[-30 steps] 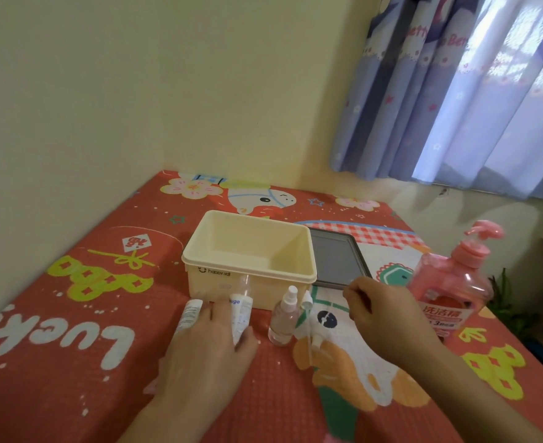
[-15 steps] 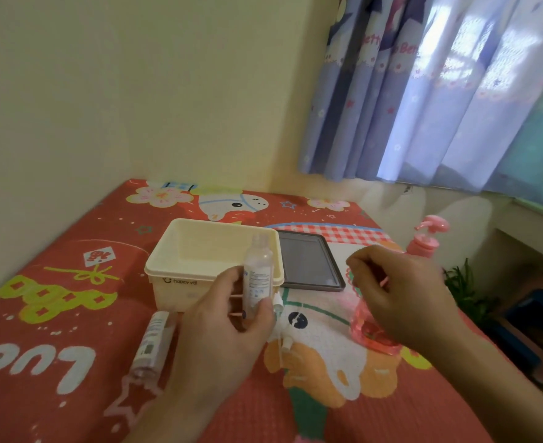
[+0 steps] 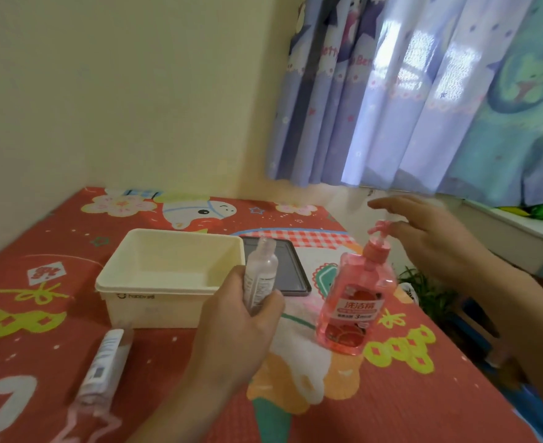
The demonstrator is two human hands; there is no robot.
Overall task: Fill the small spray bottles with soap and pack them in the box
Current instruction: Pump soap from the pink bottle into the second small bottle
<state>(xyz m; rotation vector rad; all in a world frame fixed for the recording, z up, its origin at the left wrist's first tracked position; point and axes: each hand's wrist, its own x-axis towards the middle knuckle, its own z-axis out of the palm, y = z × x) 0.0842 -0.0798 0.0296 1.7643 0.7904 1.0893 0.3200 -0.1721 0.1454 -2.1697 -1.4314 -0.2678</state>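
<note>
My left hand [image 3: 241, 318] grips a small clear spray bottle [image 3: 261, 273] upright, its neck open with no cap on it, in front of the cream plastic box [image 3: 155, 295]. The box holds nothing that I can see. The pink soap pump bottle [image 3: 356, 302] stands to the right on the red patterned mat. My right hand [image 3: 430, 231] hovers with spread fingers just behind and to the right of the pump head, holding nothing. A second small spray bottle [image 3: 104, 362] lies on its side at the lower left.
A dark tablet [image 3: 291, 273] lies flat behind the held bottle, right of the box. The mat's right edge drops off past the soap bottle, with a green plant [image 3: 423, 289] beyond. Walls and a curtain close the back.
My right hand has opened and lifted from in front of the soap bottle to beside its pump head. My left hand keeps the small bottle upright; the view has swung left.
</note>
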